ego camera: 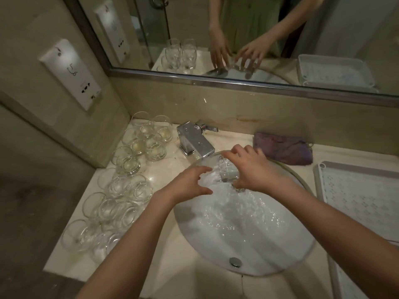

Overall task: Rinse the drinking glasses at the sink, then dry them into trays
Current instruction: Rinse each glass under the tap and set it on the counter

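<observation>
One glass (228, 171) lies tilted under the tap (195, 143), right hand (254, 169) gripping it; left hand (190, 182) fingers spread wide just beside its mouth.

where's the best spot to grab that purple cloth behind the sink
Pinch the purple cloth at its front edge, nearest the sink, coming from above. It lies flat and crumpled on the counter against the back wall, so only the top and front seem open.

**Glass under running tap**

Right hand (252, 169) gripping tilted glass (227, 171) beneath faucet (195, 142), water spilling past fingertips into sink (269, 240). Left hand (190, 184) spread beside stream. More glasses (121, 190) left of fingers; tray (319, 175) right.
</observation>
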Demonstrator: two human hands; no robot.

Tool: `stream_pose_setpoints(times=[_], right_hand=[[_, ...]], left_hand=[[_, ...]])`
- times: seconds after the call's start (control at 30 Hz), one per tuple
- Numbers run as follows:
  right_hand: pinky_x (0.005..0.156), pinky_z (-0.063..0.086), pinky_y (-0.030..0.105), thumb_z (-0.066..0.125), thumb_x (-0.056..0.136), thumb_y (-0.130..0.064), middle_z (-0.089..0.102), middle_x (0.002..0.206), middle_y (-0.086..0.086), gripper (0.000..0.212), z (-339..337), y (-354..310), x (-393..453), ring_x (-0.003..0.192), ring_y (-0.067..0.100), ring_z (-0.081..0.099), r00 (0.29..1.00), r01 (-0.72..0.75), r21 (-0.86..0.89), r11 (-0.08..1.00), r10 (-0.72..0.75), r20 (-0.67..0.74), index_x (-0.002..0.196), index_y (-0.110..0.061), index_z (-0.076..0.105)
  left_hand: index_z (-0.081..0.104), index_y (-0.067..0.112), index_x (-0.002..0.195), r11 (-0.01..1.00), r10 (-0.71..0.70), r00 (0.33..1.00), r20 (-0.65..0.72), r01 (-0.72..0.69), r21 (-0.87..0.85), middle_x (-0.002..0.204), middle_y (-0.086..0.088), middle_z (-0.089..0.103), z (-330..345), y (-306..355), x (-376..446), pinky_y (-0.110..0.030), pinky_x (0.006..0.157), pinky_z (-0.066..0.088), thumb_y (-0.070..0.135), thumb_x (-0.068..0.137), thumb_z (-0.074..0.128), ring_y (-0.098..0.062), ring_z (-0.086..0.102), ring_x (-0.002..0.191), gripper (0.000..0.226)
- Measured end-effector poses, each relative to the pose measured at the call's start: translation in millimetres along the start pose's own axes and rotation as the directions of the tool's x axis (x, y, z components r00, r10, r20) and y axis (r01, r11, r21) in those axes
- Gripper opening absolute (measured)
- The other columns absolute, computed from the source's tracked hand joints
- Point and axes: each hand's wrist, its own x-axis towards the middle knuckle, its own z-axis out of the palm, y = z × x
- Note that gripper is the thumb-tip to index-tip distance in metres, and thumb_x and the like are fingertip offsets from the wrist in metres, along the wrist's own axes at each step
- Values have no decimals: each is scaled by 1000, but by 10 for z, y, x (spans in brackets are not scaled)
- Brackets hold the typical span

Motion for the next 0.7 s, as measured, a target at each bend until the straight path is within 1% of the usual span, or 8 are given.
stream_pose_setpoints(times=[0.1, 0.23, 0.33, 0.47, 0.53, 0.6, 0.67, 0.7], right_hand=[[96, 30, 41, 70, 80, -36, 34, 138, 2, 81, -148, -21, -52, 121, 27, 37, 1000, 4, -197, 980, -7, -16, 145, -32, 22], [95, 31, 45, 61, 84, -15, 32, 139, 6, 70, -363, -72, -128, 122, 32, 37, 995, 45, -423, 905, -79, -63, 143, -26, 24], [97, 31, 47, 62, 83, -11, 32, 139, 8, 69, -492, -119, -150, 122, 33, 38, 991, 69, -506, 860, -119, -68, 141, -24, 27], [99, 29, 47, 62, 82, -12, 33, 138, 9, 68, -528, -194, -164, 123, 34, 37, 983, 98, -570, 816, -167, -70, 140, -23, 28], [100, 30, 47, 61, 83, -12, 33, 138, 9, 67, -551, -248, -166, 123, 34, 38, 984, 83, -561, 824, -158, -86, 141, -23, 27], [98, 32, 46, 63, 84, -18, 34, 138, 8, 69, -623, -322, -151, 122, 34, 39, 986, 59, -493, 868, -128, -108, 141, -22, 25], [90, 37, 42, 69, 82, -32, 38, 134, 8, 73, -744, -382, -116, 117, 33, 45, 981, 38, -311, 950, -95, -170, 140, -19, 26], [84, 39, 38, 72, 79, -39, 40, 131, 8, 76, -818, -412, -97, 113, 31, 49, 976, 50, -157, 986, -82, -203, 137, -16, 29]], left_hand=[[43, 26, 142, 996, 29, 999, -31, -26, 81, 146, 3, 43, -37, 75, -51, -26, 103, 38, 29, 80, 77, -15, 46, 127, 70], [42, 26, 143, 989, 70, 995, -75, -59, 138, 147, 4, 42, -113, 199, -114, -31, 107, 36, 32, 81, 76, -15, 43, 131, 71], [42, 26, 142, 982, 96, 991, -97, -78, 171, 145, 3, 45, -151, 274, -148, -34, 105, 38, 33, 81, 76, -16, 44, 129, 70], [42, 28, 142, 976, 108, 988, -111, -84, 200, 145, 4, 44, -180, 284, -233, -38, 104, 40, 35, 81, 75, -17, 45, 129, 70], [42, 28, 143, 976, 96, 988, -122, -69, 208, 145, 4, 45, -238, 261, -275, -40, 103, 42, 35, 81, 75, -17, 46, 128, 70], [43, 26, 143, 977, 86, 986, -143, -55, 208, 144, 2, 46, -336, 231, -317, -39, 103, 42, 33, 81, 75, -18, 46, 128, 70], [44, 23, 142, 978, 89, 981, -174, -53, 201, 144, 0, 47, -456, 187, -353, -33, 103, 40, 30, 80, 76, -19, 47, 127, 70], [46, 22, 141, 980, 89, 977, -196, -51, 190, 142, 0, 49, -519, 162, -369, -28, 100, 40, 29, 80, 77, -18, 48, 125, 69]])
